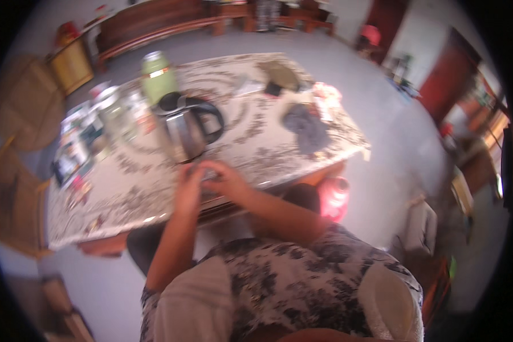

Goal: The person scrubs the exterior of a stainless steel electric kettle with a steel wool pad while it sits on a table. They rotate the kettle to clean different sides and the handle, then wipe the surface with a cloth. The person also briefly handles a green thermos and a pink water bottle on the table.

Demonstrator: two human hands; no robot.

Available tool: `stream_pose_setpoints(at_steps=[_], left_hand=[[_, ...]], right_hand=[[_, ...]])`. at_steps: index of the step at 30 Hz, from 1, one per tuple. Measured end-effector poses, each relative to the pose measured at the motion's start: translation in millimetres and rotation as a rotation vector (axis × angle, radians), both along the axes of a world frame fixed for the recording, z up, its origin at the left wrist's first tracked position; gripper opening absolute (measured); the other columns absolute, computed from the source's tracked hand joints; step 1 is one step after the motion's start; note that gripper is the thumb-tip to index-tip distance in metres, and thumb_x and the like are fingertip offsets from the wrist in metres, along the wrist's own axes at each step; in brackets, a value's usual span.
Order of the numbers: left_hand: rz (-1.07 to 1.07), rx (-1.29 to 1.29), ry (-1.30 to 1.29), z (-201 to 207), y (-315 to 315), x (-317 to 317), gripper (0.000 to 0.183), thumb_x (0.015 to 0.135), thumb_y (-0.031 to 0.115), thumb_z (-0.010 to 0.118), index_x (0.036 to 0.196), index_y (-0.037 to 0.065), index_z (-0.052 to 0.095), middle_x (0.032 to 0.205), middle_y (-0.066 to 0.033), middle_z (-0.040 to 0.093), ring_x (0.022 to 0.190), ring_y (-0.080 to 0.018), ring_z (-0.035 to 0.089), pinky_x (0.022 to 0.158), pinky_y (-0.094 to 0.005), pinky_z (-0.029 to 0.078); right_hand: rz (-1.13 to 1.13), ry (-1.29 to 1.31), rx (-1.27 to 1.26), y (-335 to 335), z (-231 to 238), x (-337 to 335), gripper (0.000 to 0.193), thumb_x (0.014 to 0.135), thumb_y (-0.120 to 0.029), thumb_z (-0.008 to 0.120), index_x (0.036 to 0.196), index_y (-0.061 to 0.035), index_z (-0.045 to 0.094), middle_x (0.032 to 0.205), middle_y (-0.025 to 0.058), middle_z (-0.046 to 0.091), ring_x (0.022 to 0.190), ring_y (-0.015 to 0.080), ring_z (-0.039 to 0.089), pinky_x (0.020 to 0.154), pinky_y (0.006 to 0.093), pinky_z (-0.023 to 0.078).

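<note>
My left hand and my right hand meet over the table's front edge, fingers bent and close together. A small dark bit shows at the fingertips, too blurred to name. Just beyond them stands a steel electric kettle with a black handle and lid, apart from my hands as far as I can see. Behind the kettle rises a pale green thermos flask. A flower-patterned cloth covers the table.
Jars and bottles crowd the table's left side. A crumpled grey cloth lies on the right, near an olive-coloured item. A pink container stands below the right edge. Wooden chairs flank the left; a long bench lines the back.
</note>
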State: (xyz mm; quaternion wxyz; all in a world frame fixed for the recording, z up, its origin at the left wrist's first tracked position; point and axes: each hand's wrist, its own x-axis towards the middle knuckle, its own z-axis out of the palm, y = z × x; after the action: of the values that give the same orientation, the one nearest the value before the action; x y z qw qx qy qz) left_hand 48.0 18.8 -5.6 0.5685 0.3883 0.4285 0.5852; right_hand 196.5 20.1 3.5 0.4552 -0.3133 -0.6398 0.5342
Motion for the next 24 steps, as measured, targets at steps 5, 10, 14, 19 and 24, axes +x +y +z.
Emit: stream_pose_setpoints(at_steps=[5, 10, 14, 19, 24], left_hand=[[-0.139, -0.086, 0.094, 8.4, -0.7, -4.8, 0.071, 0.086, 0.040, 0.068, 0.132, -0.006, 0.039, 0.117, -0.0158, 0.053, 0.105, -0.0225, 0.052, 0.089, -0.0340, 0.043], [0.142, 0.089, 0.724, 50.8, 5.0, -24.9, 0.052, 0.092, 0.049, 0.058, 0.086, -0.002, 0.064, 0.080, -0.0048, 0.063, 0.075, -0.0132, 0.056, 0.072, -0.0276, 0.046], [0.351, 0.369, 0.768, 90.4, 44.8, -65.9, 0.041, 0.084, 0.035, 0.073, 0.102, -0.001, 0.061, 0.086, -0.0059, 0.063, 0.078, -0.0166, 0.057, 0.076, -0.0310, 0.047], [0.238, 0.788, 1.208, 155.2, 103.8, -87.5, 0.106, 0.060, 0.039, 0.088, 0.145, 0.009, 0.031, 0.141, -0.0165, 0.043, 0.130, -0.0298, 0.043, 0.106, -0.0383, 0.036], [-0.201, 0.367, 1.397, 182.8, 139.1, -92.1, 0.126, 0.051, 0.052, 0.088, 0.151, 0.018, 0.020, 0.143, -0.0162, 0.043, 0.133, -0.0314, 0.041, 0.111, -0.0472, 0.025]], right_hand=[[-0.076, -0.032, -0.275, -1.4, 16.9, -6.5, 0.053, 0.084, -0.009, 0.070, 0.133, -0.0113, 0.050, 0.101, 0.0031, 0.060, 0.085, 0.0103, 0.059, 0.053, 0.0254, 0.053], [-0.058, 0.247, -0.429, 15.8, -2.2, -0.2, 0.042, 0.087, -0.017, 0.070, 0.127, -0.0124, 0.056, 0.098, 0.0025, 0.065, 0.072, 0.0093, 0.061, 0.056, 0.0239, 0.049], [-0.036, 0.189, -0.542, 17.6, 2.1, 7.0, 0.029, 0.091, -0.023, 0.065, 0.117, -0.0134, 0.059, 0.089, 0.0015, 0.067, 0.068, 0.0085, 0.061, 0.049, 0.0184, 0.040], [-0.026, 0.278, -0.555, 21.7, -2.2, 7.7, 0.027, 0.091, -0.018, 0.064, 0.117, -0.0134, 0.056, 0.093, 0.0019, 0.067, 0.072, 0.0098, 0.062, 0.050, 0.0211, 0.043], [-0.067, 0.369, -0.473, 18.9, 1.8, 13.3, 0.029, 0.090, -0.005, 0.059, 0.118, -0.0106, 0.056, 0.094, 0.0036, 0.065, 0.074, 0.0113, 0.062, 0.056, 0.0243, 0.048]])
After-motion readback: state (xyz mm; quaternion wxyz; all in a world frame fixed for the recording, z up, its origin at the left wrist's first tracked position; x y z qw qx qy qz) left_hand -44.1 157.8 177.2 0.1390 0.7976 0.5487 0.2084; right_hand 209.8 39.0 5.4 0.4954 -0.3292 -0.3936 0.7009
